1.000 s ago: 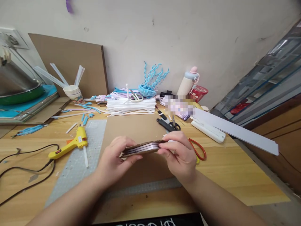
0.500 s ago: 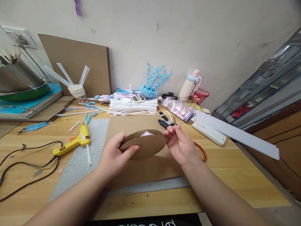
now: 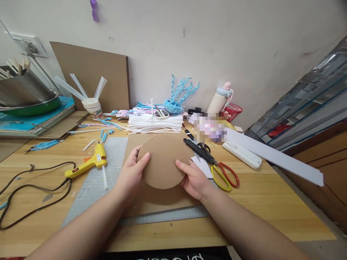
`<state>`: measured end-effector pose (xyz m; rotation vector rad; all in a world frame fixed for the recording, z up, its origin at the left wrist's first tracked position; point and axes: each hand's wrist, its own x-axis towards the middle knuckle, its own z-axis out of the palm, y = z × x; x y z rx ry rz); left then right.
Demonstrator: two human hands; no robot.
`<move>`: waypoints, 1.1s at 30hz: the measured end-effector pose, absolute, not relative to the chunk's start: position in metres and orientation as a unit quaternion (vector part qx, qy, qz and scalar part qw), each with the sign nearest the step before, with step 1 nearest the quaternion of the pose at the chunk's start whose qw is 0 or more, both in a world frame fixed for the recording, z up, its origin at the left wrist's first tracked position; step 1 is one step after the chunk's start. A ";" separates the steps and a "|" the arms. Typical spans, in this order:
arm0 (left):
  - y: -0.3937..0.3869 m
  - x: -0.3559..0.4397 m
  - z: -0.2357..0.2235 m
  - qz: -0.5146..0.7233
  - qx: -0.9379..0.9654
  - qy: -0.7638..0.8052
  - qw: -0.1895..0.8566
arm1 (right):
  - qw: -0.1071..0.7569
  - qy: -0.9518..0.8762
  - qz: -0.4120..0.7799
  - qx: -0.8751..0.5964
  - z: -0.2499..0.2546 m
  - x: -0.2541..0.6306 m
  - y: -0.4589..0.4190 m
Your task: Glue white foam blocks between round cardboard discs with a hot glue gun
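A round cardboard disc [image 3: 162,166] is held between my two hands, its flat face tilted up toward me. My left hand [image 3: 134,168] grips its left edge, thumb on the face and fingers behind. On the right edge my right hand [image 3: 193,178] does the same. Whether a second disc lies behind this one is hidden. Under the hands is a flat cardboard sheet [image 3: 157,206] on a grey cutting mat [image 3: 89,191]. White paper pieces [image 3: 202,167] lie just beyond my right hand, next to scissors with red and yellow handles [image 3: 223,177].
To the left lies a yellow glue gun [image 3: 92,162] with a looping black cable [image 3: 35,193]. Bundled white pipe cleaners [image 3: 154,124] and a blue pipe-cleaner piece [image 3: 173,106] stand at the back. A paper cup [image 3: 92,105], bottle [image 3: 217,101] and white strip [image 3: 276,155] surround the work area.
The disc has tipped so its face shows as nearly round; the gap with something pale inside is out of sight. My right hand has moved from beside the edge onto it.
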<state>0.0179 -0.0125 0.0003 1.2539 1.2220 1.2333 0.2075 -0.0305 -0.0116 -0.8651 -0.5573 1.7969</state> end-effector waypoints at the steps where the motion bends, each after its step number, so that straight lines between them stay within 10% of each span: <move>1: -0.012 0.017 -0.002 0.504 0.551 0.522 0.412 | 0.510 -0.217 0.749 -0.363 -0.014 0.206 -0.031; 7: -0.030 0.024 -0.011 0.240 0.846 0.474 0.035 | 0.518 -0.164 0.762 -0.353 -0.018 0.204 -0.025; 14: -0.048 0.029 0.020 0.135 0.931 0.120 0.319 | 0.547 -0.134 0.752 -0.343 -0.021 0.202 -0.022; 19: -0.039 0.024 0.021 0.206 0.911 0.288 0.212 | 0.515 -0.140 0.779 -0.328 -0.016 0.205 -0.022; 24: -0.047 0.026 0.024 0.140 0.917 0.111 0.358 | 0.523 -0.131 0.766 -0.349 -0.013 0.213 -0.016; 30: -0.032 0.016 0.014 0.482 0.706 0.459 0.241 | 0.495 -0.172 0.769 -0.366 -0.011 0.218 -0.018; 33: -0.016 0.012 0.009 0.507 0.567 0.547 0.350 | 0.492 -0.217 0.762 -0.360 -0.012 0.214 -0.024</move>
